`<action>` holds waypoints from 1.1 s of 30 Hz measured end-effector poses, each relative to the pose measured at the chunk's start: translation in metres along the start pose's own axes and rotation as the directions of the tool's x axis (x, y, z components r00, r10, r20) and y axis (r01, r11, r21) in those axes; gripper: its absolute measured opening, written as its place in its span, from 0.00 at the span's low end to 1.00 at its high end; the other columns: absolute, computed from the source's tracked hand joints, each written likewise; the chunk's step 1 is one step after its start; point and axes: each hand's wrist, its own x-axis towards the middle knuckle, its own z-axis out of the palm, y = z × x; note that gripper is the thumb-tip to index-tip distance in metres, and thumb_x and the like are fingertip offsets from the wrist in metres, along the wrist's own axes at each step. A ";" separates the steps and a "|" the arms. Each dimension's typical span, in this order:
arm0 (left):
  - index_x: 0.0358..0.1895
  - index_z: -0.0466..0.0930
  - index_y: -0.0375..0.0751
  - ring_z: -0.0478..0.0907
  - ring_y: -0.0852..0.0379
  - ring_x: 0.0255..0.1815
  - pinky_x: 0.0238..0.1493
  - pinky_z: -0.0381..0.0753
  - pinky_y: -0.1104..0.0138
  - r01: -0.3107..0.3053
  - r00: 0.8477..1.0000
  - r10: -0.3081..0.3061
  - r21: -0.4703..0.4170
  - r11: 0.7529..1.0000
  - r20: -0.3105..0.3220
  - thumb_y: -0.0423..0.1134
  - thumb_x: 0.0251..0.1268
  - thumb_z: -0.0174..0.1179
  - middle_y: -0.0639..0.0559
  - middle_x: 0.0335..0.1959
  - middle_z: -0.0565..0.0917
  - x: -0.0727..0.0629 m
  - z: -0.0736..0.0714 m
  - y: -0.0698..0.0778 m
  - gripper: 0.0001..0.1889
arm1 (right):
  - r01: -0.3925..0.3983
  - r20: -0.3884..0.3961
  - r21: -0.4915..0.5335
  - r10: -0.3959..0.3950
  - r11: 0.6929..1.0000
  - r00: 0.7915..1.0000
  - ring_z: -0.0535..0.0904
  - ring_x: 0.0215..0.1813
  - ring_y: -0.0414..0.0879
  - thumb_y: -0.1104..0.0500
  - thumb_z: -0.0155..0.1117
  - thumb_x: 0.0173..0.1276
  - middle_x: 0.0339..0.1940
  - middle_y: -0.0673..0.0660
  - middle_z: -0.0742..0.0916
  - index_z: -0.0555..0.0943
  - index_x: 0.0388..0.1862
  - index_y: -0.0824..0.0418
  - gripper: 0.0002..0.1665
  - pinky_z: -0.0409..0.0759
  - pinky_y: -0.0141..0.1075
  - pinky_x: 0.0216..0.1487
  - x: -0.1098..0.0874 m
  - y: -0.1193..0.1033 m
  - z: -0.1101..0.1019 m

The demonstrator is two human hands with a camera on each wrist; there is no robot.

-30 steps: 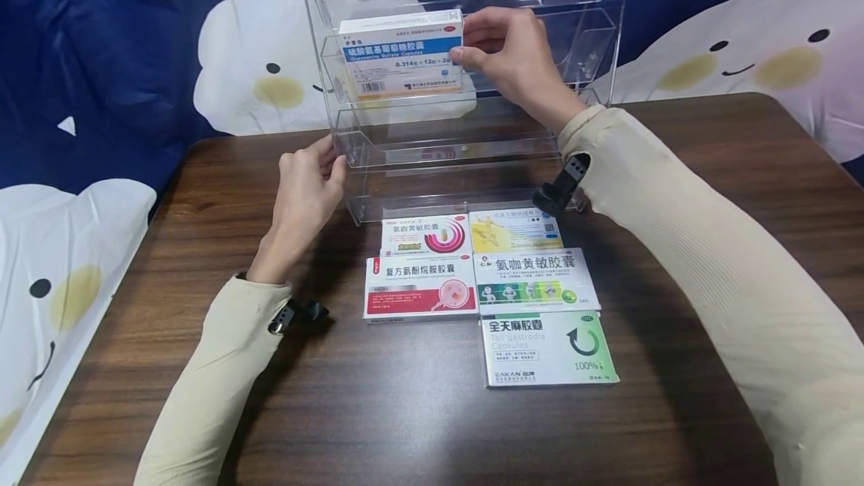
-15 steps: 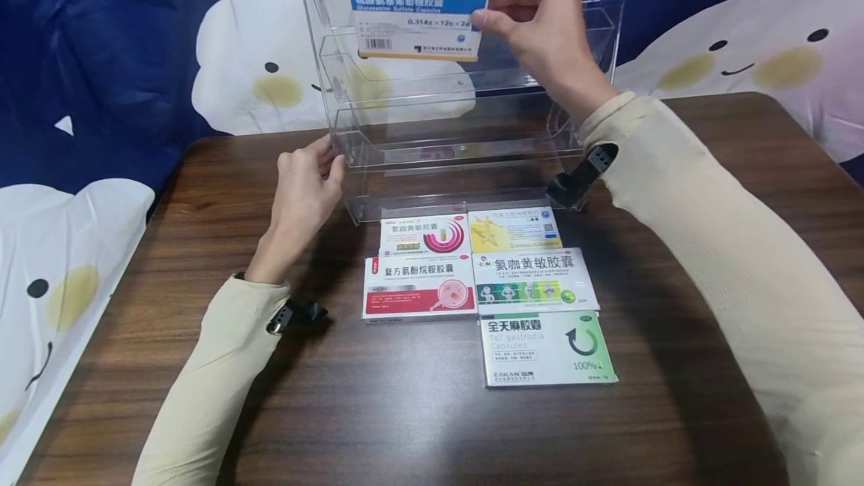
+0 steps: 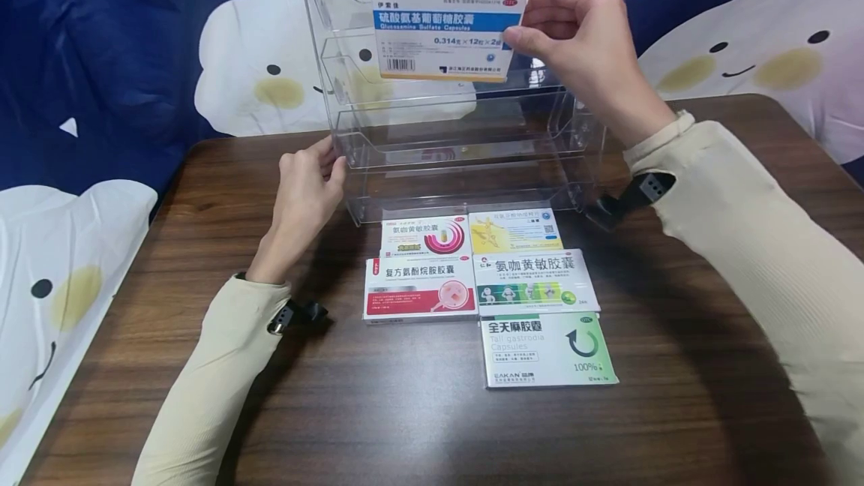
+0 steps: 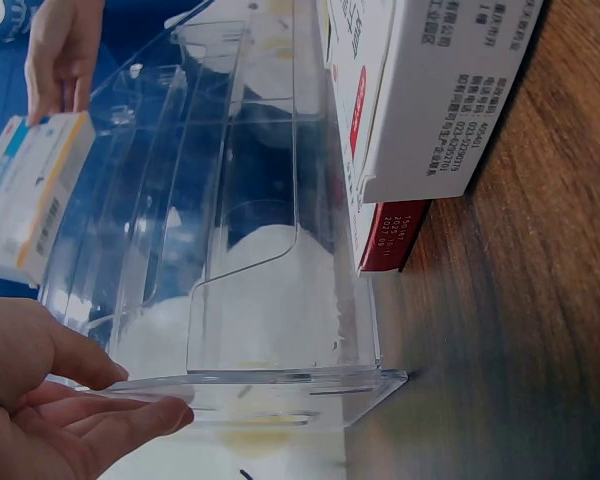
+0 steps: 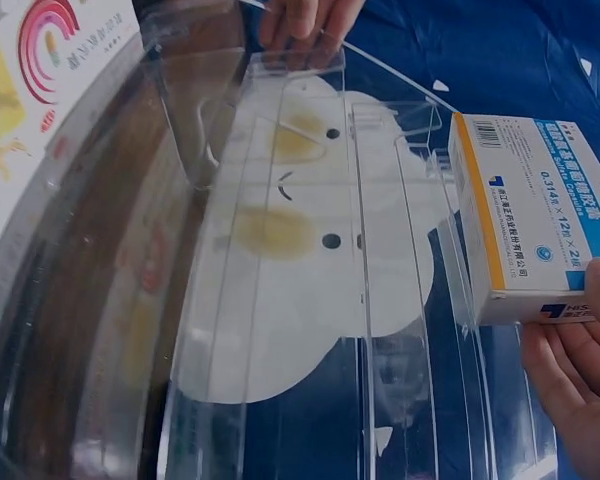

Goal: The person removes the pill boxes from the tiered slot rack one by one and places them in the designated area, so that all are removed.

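My right hand (image 3: pixel 583 43) pinches a white medicine box (image 3: pixel 442 49) with a blue band by its right end, thumb on the front face. The box is raised in front of a clear plastic tiered rack (image 3: pixel 466 152), overlapping its upper tiers in the head view. In the right wrist view the box (image 5: pixel 535 210) shows its orange edge and barcode, beside the rack's tiers. My left hand (image 3: pixel 307 182) grips the rack's left side. The left wrist view shows thumb and fingers (image 4: pixel 145 425) on either side of its clear side panel.
Several medicine boxes lie flat before the rack: a pink-and-white one (image 3: pixel 421 237), a yellow one (image 3: pixel 516 231), a red one (image 3: pixel 418 302), a green-striped one (image 3: pixel 533 280) and a green one (image 3: pixel 540 355). The wooden table (image 3: pixel 378 411) meets a cloud-patterned curtain (image 3: pixel 250 66) behind.
The blue-banded box has risen from the rack's middle tier, then shifted right and slightly down, toward the camera, in my right hand. My left hand has stayed on the rack.
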 end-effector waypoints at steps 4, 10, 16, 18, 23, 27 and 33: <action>0.59 0.74 0.24 0.81 0.45 0.51 0.50 0.79 0.57 -0.016 1.000 0.016 -0.002 1.000 -0.018 0.28 0.67 0.54 0.33 0.50 0.81 0.011 0.000 -0.002 0.19 | 0.042 0.009 -0.021 -0.042 0.999 0.999 0.83 0.45 0.36 0.57 0.69 0.62 0.50 0.55 0.87 0.82 0.54 0.60 0.21 0.77 0.30 0.53 -0.003 0.003 -0.001; 0.58 0.75 0.24 0.81 0.45 0.51 0.50 0.79 0.57 -0.022 0.999 0.022 -0.006 1.000 -0.025 0.27 0.66 0.54 0.32 0.49 0.81 0.011 0.000 -0.003 0.18 | 0.076 0.059 -0.032 -0.074 0.997 0.995 0.83 0.40 0.35 0.58 0.70 0.62 0.45 0.56 0.88 0.83 0.51 0.63 0.19 0.78 0.27 0.47 -0.024 0.009 0.002; 0.58 0.75 0.25 0.81 0.45 0.51 0.50 0.79 0.57 -0.020 1.000 0.020 0.000 1.000 -0.022 0.27 0.67 0.53 0.33 0.50 0.81 0.012 -0.001 -0.003 0.18 | 0.043 0.121 0.010 -0.044 0.999 0.992 0.83 0.37 0.35 0.61 0.71 0.60 0.40 0.57 0.88 0.83 0.47 0.65 0.17 0.78 0.24 0.39 -0.043 0.014 0.010; 0.59 0.75 0.25 0.81 0.45 0.51 0.50 0.80 0.58 -0.014 1.000 0.014 0.009 1.000 -0.021 0.28 0.67 0.54 0.33 0.50 0.81 0.013 -0.001 -0.003 0.18 | 0.037 0.144 0.022 -0.040 0.999 0.989 0.83 0.36 0.36 0.62 0.72 0.60 0.39 0.58 0.88 0.83 0.47 0.66 0.17 0.78 0.24 0.38 -0.048 0.016 0.015; 0.58 0.75 0.24 0.81 0.45 0.51 0.50 0.79 0.58 -0.016 1.000 0.016 -0.003 1.000 -0.019 0.28 0.67 0.53 0.32 0.50 0.81 0.012 -0.001 -0.004 0.18 | 0.040 0.191 0.029 -0.045 0.999 0.980 0.83 0.35 0.37 0.62 0.71 0.61 0.38 0.60 0.87 0.83 0.48 0.66 0.16 0.78 0.25 0.38 -0.059 0.022 0.023; 0.58 0.75 0.24 0.81 0.44 0.51 0.51 0.79 0.58 -0.019 1.000 0.019 -0.010 1.000 -0.018 0.28 0.67 0.53 0.32 0.50 0.81 0.012 -0.001 -0.003 0.18 | 0.021 0.220 0.035 -0.028 0.999 0.975 0.83 0.35 0.39 0.63 0.70 0.61 0.39 0.60 0.87 0.83 0.48 0.66 0.16 0.78 0.25 0.38 -0.068 0.027 0.026; 0.59 0.75 0.25 0.81 0.45 0.51 0.50 0.79 0.58 -0.023 0.999 0.023 0.005 1.000 -0.024 0.28 0.67 0.54 0.32 0.50 0.81 0.013 -0.001 -0.004 0.18 | -0.037 0.269 0.051 0.022 0.998 0.963 0.84 0.36 0.41 0.64 0.70 0.61 0.39 0.60 0.87 0.82 0.49 0.67 0.17 0.80 0.27 0.38 -0.085 0.030 0.029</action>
